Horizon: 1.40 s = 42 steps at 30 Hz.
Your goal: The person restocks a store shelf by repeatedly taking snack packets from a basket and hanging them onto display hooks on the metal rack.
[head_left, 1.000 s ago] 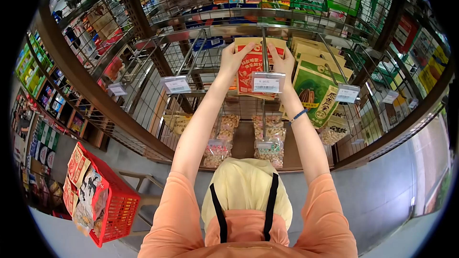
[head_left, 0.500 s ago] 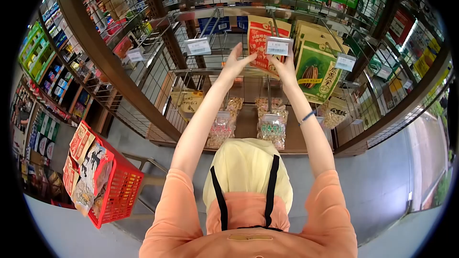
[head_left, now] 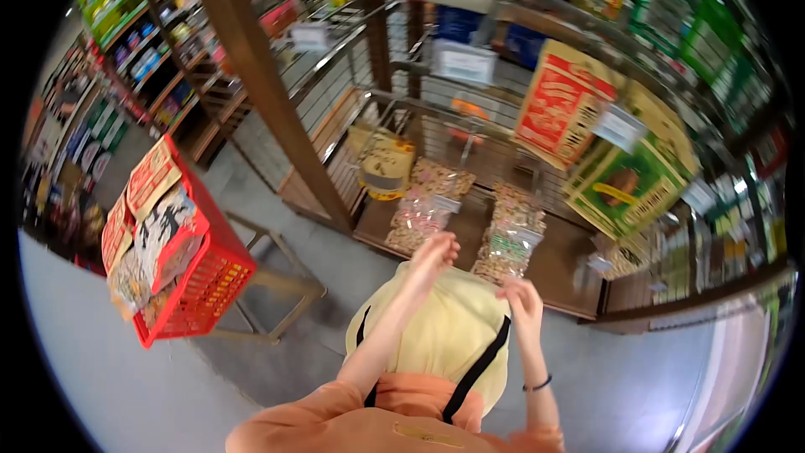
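2 hands [head_left: 433,258] [head_left: 523,297] now off red pkt [head_left: 563,105]

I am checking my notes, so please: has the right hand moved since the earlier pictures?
Yes. Judged against the bottom shelf, the right hand has moved down the picture towards the shelf's front edge, away from the red packet.

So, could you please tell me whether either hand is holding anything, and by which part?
Nothing appears held: the left hand and right hand both look empty.
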Tool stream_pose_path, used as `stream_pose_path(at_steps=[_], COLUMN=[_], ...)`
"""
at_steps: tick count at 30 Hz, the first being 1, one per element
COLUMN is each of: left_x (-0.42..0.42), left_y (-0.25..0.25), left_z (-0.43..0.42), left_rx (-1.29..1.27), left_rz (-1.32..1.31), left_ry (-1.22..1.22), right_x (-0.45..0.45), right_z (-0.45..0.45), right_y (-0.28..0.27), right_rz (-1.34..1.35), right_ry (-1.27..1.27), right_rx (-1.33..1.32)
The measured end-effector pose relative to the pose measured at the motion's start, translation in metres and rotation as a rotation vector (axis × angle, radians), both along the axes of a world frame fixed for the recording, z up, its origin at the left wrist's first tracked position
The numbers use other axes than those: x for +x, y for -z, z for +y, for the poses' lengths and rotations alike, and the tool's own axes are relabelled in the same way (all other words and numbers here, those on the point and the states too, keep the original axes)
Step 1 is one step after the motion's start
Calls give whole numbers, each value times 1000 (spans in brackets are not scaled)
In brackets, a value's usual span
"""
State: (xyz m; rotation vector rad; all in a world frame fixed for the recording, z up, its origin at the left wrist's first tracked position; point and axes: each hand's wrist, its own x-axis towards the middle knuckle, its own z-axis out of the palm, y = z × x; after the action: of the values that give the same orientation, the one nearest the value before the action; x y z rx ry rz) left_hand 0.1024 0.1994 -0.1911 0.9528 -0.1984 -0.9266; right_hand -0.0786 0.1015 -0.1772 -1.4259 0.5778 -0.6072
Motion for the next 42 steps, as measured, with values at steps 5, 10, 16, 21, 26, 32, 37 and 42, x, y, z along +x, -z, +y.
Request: stream_pose_path(at_steps=[5, 10, 16, 21, 26, 32, 37, 42], left_x=[18, 39, 44, 51, -29, -180, -172, -148], left_y=[16, -92, -154, -183, -219, -207, -296, -371], left_z=[21, 27, 81, 180, 284, 354, 337, 306], left_rx=[106, 154, 380, 814, 1286, 1678, 1503, 1248], left_rz=[-104, -777, -1888, -1870, -1097, -362, -415, -503], left_ry=[57, 616, 724, 600, -61, -13, 4, -181], right_x=[14, 65, 71, 17, -53, -198, -242, -197], right_z=[2, 6, -29, -40, -50, -89, -98, -9], right_y=[-2, -133, -208, -216, -205, -152, -155, -278], right_rz=[154, 218, 494, 724, 792, 992, 698, 818], right_ry=[-296, -1284, -1458, -1473, -1052, -1164, -1368, -584], right_rx=[-184, -826, -1061, -966, -781, -723, -250, 67])
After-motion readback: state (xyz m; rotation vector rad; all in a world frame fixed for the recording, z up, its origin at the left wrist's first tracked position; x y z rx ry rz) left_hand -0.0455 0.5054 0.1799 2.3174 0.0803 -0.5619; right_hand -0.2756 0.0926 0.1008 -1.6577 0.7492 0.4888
